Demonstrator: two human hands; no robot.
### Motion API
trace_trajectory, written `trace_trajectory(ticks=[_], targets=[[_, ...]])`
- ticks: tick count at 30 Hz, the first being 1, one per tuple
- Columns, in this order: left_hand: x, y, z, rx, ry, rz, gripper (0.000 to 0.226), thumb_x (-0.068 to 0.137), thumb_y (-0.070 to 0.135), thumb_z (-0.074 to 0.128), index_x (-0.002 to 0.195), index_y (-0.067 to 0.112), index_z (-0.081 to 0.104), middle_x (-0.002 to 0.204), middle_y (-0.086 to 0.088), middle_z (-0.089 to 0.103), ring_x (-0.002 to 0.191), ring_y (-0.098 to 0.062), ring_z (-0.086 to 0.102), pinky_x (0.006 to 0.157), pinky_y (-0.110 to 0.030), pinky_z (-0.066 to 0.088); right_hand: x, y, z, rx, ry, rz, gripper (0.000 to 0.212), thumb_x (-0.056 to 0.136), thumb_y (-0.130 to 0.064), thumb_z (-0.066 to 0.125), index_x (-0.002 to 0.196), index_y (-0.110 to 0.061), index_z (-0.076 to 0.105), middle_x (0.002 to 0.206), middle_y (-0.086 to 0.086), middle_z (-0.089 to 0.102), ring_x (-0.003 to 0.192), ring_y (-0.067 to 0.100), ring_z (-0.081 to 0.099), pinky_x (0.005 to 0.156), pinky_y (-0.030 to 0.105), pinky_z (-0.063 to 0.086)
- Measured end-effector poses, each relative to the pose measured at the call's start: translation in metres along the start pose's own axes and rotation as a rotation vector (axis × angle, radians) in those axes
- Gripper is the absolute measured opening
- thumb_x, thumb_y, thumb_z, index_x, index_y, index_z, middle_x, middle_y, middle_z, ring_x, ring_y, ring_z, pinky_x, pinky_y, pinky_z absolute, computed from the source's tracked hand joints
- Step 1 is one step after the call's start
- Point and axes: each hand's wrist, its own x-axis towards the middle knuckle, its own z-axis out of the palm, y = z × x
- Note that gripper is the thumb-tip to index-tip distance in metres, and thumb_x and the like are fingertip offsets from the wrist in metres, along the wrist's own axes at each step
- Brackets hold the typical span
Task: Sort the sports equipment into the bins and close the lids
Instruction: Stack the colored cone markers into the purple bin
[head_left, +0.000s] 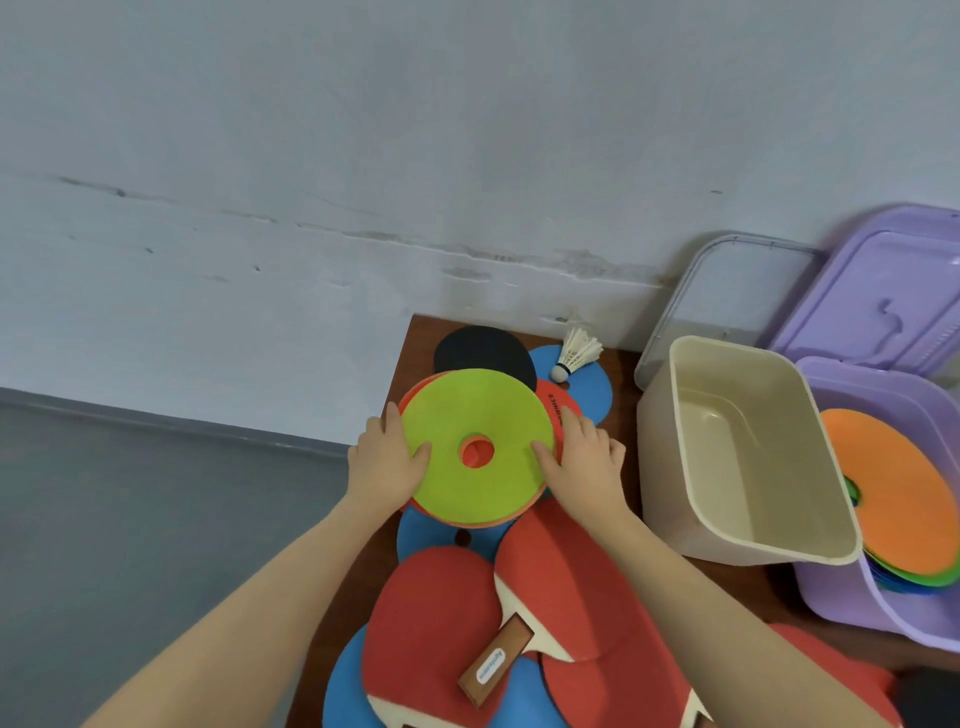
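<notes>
I have a small stack of discs (478, 447), green on top with orange and red edges showing under it, between my two hands over the table (410, 332). My left hand (384, 457) grips its left rim, thumb on top and fingers curled under; my right hand (582, 457) grips the right rim the same way. To do this well I judge I should keep the pinch even on both sides so the lower discs don't slide out, lift the stack level, and carry it right to the purple bin (883, 613), where an orange disc (893, 499) already lies on others. The empty cream bin (737, 457) stands between, so the stack must pass above its near rim. The shuttlecock (576, 353) sits just behind, and red paddles (519, 613) lie close below my wrists, so a straight lift is safest. The purple lid (883, 291) leans open behind its bin.
</notes>
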Motion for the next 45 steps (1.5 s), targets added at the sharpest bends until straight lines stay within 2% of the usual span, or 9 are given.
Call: trace_trajectory(ticks=[5,10,19,24,27,30,39,43,45], targets=[[0.009,-0.007,0.002,-0.060,0.000,0.001,0.074,0.092,0.039,0.051,0.148,0.010,0.013,0.120,-0.019,0.046,0.108,-0.038,0.050,0.088,-0.044,0.040,0.003,-0.013,0.015,0.112,-0.025,-0.082,0.037,0.091,-0.026,0.049,0.127,-0.017,0.045,0.107,0.000,0.054,0.107,0.019,0.048,0.089,0.032,0.018],[0.014,-0.010,0.001,-0.242,0.194,0.089,0.062,0.093,0.017,0.051,0.147,0.012,0.021,0.104,-0.020,0.053,0.091,-0.036,0.055,0.073,-0.045,0.046,0.018,-0.009,0.020,0.142,0.053,-0.132,0.028,0.092,-0.024,0.050,0.119,-0.021,0.057,0.097,-0.003,0.057,0.098,0.018,0.052,0.085,0.031,0.020],[0.059,0.011,-0.009,-0.327,0.397,0.222,0.047,0.091,0.022,0.047,0.138,0.016,0.043,0.098,-0.014,0.058,0.079,-0.034,0.057,0.067,-0.042,0.045,0.103,0.004,0.003,0.047,0.123,0.029,0.045,0.093,-0.029,0.048,0.137,-0.022,0.044,0.137,0.014,0.041,0.117,0.039,0.043,0.097,0.046,0.030],[0.083,0.010,-0.010,-0.170,0.356,0.264,0.049,0.085,0.024,0.051,0.131,0.010,0.053,0.081,-0.013,0.052,0.055,-0.031,0.049,0.055,-0.035,0.043,0.134,0.015,0.019,-0.051,-0.050,0.176,0.052,0.096,-0.046,0.034,0.146,-0.041,0.019,0.152,0.022,0.011,0.127,0.042,0.033,0.104,0.050,0.021],[0.088,0.007,-0.008,-0.148,0.354,0.276,0.048,0.084,0.023,0.054,0.130,0.007,0.054,0.077,-0.012,0.051,0.052,-0.029,0.047,0.052,-0.034,0.042,0.139,0.016,0.032,-0.029,-0.053,0.242,0.052,0.096,-0.049,0.035,0.146,-0.039,0.021,0.153,0.025,-0.002,0.129,0.045,0.029,0.106,0.049,0.019],[0.085,0.004,-0.004,-0.162,0.361,0.263,0.049,0.084,0.024,0.054,0.130,0.007,0.054,0.078,-0.012,0.049,0.052,-0.029,0.047,0.050,-0.036,0.043,0.142,0.018,0.035,-0.020,-0.004,0.302,0.050,0.096,-0.043,0.039,0.144,-0.033,0.027,0.151,0.028,0.006,0.123,0.045,0.035,0.103,0.047,0.022],[0.064,0.006,0.001,-0.181,0.315,0.203,0.050,0.089,0.015,0.059,0.137,0.009,0.045,0.086,-0.012,0.046,0.060,-0.029,0.049,0.055,-0.036,0.046,0.110,0.009,0.025,0.275,0.227,0.009,0.044,0.093,-0.029,0.050,0.137,-0.030,0.045,0.146,0.020,0.027,0.122,0.037,0.042,0.101,0.045,0.030],[0.049,0.003,0.002,-0.099,0.266,0.204,0.054,0.087,0.014,0.061,0.138,0.006,0.043,0.088,-0.017,0.049,0.061,-0.032,0.051,0.055,-0.037,0.044,0.073,0.004,0.023,0.510,0.231,-0.103,0.040,0.090,-0.036,0.053,0.129,-0.036,0.049,0.146,0.010,0.025,0.080,0.019,0.060,0.094,0.048,0.045],[0.043,0.000,0.002,-0.078,0.241,0.169,0.057,0.088,0.016,0.059,0.140,0.007,0.039,0.092,-0.018,0.050,0.067,-0.034,0.052,0.059,-0.040,0.046,0.061,0.004,0.021,0.585,0.268,-0.118,0.042,0.088,-0.021,0.061,0.128,-0.030,0.052,0.143,0.010,0.027,0.090,0.020,0.059,0.088,0.044,0.050]])
